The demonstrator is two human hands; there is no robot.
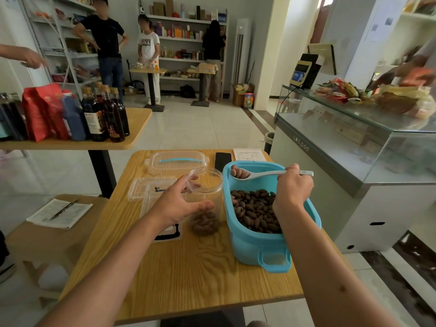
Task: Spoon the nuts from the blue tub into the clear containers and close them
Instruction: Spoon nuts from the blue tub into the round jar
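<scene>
A blue tub (250,246) with brown nuts (256,210) stands on the right of the wooden table (188,274). Beside it on the left is an upright clear round jar (206,185), lidless, with a shallow layer of nuts at its bottom. My left hand (179,202) grips the jar around its side. My right hand (293,187) holds a white spoon (264,173) by its handle. The spoon's bowl carries a few nuts and hovers over the tub's far left rim, close to the jar's mouth.
A clear rectangular container with a blue-strip lid (178,161) lies at the table's far side. Clear lids with black clips (151,188) lie left of the jar. A black phone (222,160) and a paper sheet (250,155) sit behind the tub. A glass counter (354,138) stands at right.
</scene>
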